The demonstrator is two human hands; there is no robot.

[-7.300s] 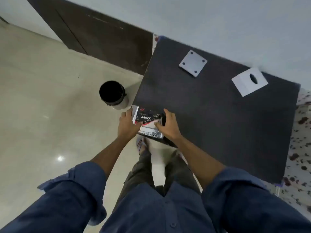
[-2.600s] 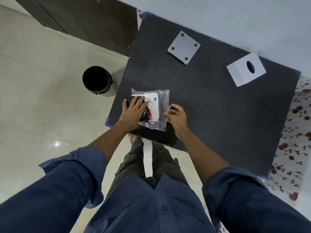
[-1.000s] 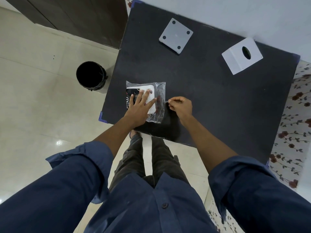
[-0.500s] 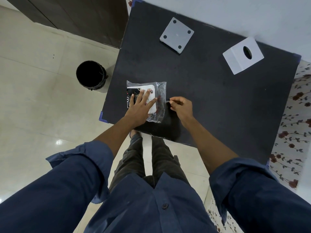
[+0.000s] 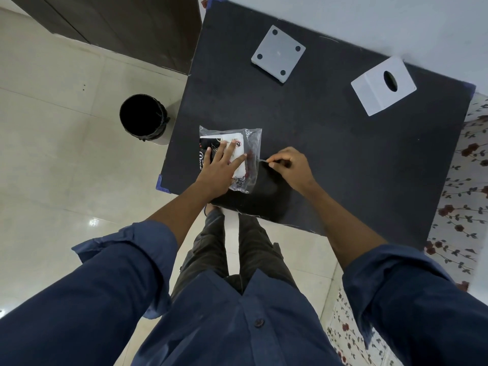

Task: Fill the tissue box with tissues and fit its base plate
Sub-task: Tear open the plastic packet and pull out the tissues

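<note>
A clear plastic tissue pack point(image 5: 249, 143) with black and white print lies near the front left of the black table point(image 5: 343, 154). My left hand point(image 5: 220, 169) rests flat on it, fingers spread. My right hand point(image 5: 289, 165) pinches the pack's right edge between thumb and fingers. The white tissue box point(image 5: 383, 88), with an oval slot on top, stands at the back right. The grey square base plate point(image 5: 278, 57), with four dark dots at its corners, lies at the back middle.
A black waste bin point(image 5: 142, 118) stands on the tiled floor left of the table. A dark wooden door point(image 5: 118, 25) is behind it. A flowered cloth point(image 5: 464, 196) lies along the table's right side. A white wall runs behind.
The pack went from held at the table's edge to lying flat on the table under my left hand. Over the last second my right hand's pinch at its right edge barely shifted.
</note>
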